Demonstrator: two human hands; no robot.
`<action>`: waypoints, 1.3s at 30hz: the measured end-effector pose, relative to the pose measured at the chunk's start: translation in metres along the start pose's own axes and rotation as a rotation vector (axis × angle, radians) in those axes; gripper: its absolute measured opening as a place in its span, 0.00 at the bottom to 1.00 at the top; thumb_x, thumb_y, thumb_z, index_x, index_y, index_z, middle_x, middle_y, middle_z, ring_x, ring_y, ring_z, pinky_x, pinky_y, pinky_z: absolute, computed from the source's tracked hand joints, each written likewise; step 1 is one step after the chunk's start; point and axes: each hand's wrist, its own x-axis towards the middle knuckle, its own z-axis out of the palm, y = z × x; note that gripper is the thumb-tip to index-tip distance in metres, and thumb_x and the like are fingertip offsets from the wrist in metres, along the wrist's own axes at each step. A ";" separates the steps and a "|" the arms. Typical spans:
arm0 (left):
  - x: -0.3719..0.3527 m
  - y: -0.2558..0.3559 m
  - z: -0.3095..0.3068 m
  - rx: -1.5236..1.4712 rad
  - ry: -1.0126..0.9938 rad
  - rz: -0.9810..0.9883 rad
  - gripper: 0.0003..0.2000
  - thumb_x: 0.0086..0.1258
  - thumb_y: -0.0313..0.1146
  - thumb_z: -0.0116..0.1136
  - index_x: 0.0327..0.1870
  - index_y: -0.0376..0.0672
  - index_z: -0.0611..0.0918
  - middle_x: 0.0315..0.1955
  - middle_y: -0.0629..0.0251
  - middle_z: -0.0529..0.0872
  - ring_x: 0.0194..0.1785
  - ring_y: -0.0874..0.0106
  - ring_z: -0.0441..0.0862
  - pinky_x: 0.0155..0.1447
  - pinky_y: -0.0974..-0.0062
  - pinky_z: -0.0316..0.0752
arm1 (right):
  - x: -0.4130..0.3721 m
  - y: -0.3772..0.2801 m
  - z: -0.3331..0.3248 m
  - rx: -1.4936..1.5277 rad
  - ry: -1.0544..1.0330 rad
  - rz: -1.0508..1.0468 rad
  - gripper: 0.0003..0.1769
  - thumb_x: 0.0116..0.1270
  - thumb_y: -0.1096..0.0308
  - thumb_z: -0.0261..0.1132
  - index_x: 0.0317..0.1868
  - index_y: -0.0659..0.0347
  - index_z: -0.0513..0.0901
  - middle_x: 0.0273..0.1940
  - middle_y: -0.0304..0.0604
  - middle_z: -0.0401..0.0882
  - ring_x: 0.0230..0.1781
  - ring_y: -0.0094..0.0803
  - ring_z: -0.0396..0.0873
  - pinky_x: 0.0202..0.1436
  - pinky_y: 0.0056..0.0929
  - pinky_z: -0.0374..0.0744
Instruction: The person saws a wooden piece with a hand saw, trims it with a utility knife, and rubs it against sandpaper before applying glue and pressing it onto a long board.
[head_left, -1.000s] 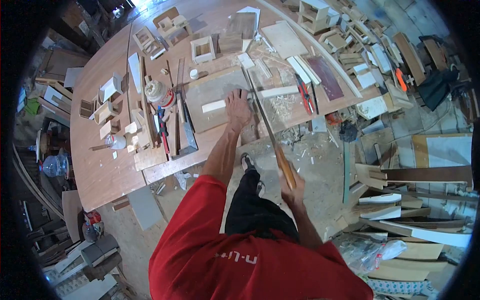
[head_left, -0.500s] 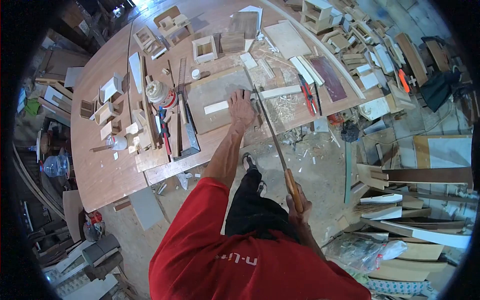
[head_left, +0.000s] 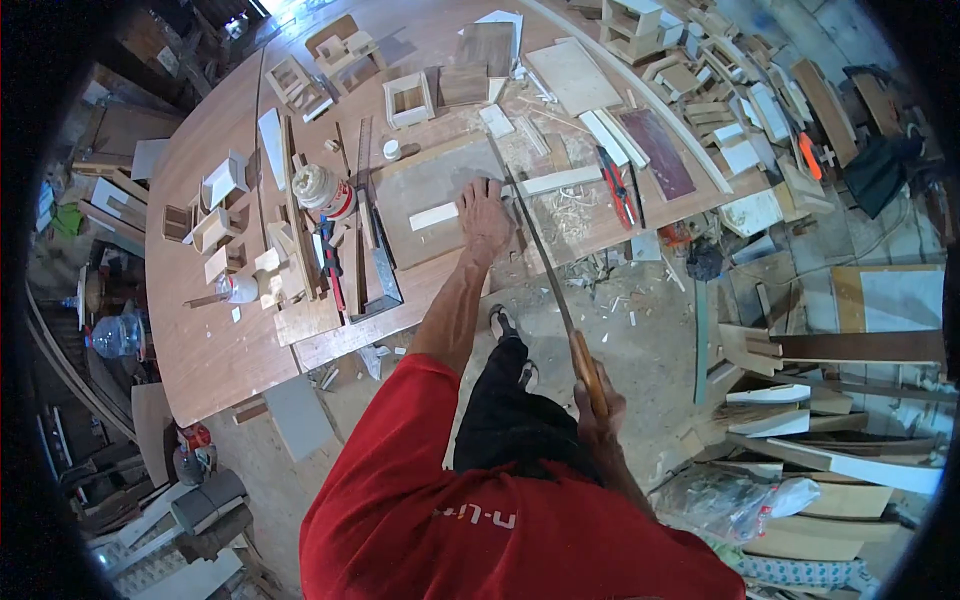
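My left hand (head_left: 486,225) bears down on a pale wooden strip (head_left: 433,216), its fingers curled over it. The strip lies across a flat board (head_left: 410,185) near the table's front edge and runs out to the right of the hand (head_left: 560,183). In my right hand (head_left: 602,415) is a handsaw, gripped by its wooden handle (head_left: 588,375). Its long, narrow blade (head_left: 545,255) slants up and away to the strip, just right of my left hand. Whether the teeth are inside a cut is too small to tell.
Wood shavings (head_left: 572,215) and red-handled pliers (head_left: 615,190) lie right of the saw. To the left are a glue jar (head_left: 322,190), a metal square (head_left: 382,275) and small wooden box-like pieces (head_left: 408,98). Offcuts (head_left: 740,150) are heaped at the right.
The view has shifted very slightly. My left hand stays on the strip, and the saw and right hand keep nearly the same place.
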 end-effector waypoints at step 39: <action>0.004 -0.002 0.003 -0.032 0.052 0.040 0.16 0.54 0.28 0.54 0.47 0.43 0.76 0.46 0.57 0.73 0.54 0.56 0.68 0.59 0.60 0.61 | 0.002 -0.013 -0.011 0.024 -0.006 -0.151 0.23 0.69 0.64 0.60 0.62 0.59 0.74 0.39 0.53 0.83 0.36 0.25 0.80 0.40 0.28 0.78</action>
